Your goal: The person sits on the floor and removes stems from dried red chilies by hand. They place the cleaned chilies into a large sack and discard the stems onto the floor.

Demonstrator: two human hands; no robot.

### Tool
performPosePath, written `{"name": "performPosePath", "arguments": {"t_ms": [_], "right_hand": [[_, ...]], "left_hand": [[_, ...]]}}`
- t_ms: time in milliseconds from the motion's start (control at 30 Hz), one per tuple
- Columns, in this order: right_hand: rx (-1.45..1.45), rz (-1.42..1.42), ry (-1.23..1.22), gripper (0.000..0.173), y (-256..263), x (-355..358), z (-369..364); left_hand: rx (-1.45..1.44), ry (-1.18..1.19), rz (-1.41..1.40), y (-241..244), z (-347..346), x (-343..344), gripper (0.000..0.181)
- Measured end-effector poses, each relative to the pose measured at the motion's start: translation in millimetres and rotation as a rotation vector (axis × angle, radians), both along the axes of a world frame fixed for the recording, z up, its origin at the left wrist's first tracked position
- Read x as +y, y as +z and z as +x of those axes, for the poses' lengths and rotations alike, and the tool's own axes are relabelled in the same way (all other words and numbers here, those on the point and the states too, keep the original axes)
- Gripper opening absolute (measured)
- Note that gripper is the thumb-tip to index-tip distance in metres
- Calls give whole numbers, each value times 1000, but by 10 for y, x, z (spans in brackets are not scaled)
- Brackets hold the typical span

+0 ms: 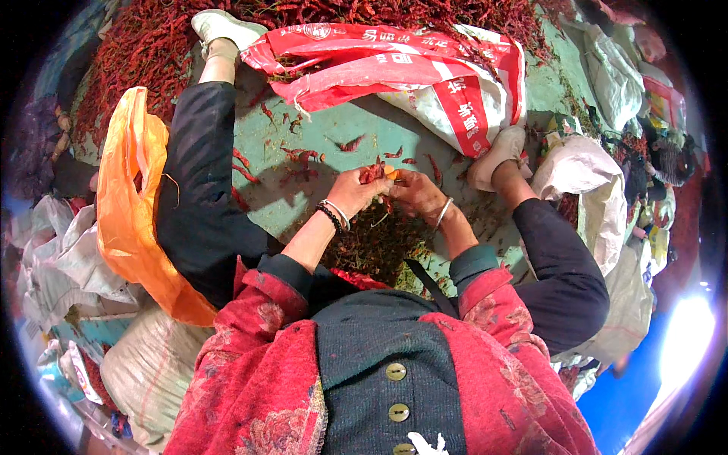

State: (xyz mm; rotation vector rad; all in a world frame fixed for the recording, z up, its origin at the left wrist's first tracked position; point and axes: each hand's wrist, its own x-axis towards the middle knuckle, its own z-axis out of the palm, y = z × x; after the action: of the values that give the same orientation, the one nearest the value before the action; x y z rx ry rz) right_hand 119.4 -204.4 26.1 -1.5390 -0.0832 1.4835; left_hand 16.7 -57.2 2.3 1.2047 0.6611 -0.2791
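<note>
My left hand [351, 193], with a silver bangle and a black bead bracelet at its wrist, grips a few dried red chillies [373, 170]. My right hand [420, 192], also with a bangle, meets it, its fingertips pinched at the same chillies. A small orange piece [389, 170] shows at the fingertips; whether it is a finger cover cannot be made out. Below both hands lies a dark heap of stems and chilli scraps [369, 242], partly hidden by my forearms. Loose dried chillies [301, 154] are scattered on the green floor [330, 125] beyond my hands.
A red and white woven sack [466, 108] bearing writing lies between my feet. Behind it spreads a large pile of dried chillies [142, 51]. An orange bag [128, 227] rests along my left leg. White sacks [574, 165] stand at right, and a full woven sack [153, 369] at lower left.
</note>
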Motion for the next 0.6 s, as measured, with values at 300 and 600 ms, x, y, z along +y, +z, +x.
{"name": "performPosePath", "arguments": {"t_ms": [300,600], "right_hand": [[267,158,-166,33,-57,0,-176],[-384,-157,-25,19,-476,-87,-234]], "left_hand": [[29,294,0,25,12,69,23],[-313,24,576,377,11,-151,18]]}}
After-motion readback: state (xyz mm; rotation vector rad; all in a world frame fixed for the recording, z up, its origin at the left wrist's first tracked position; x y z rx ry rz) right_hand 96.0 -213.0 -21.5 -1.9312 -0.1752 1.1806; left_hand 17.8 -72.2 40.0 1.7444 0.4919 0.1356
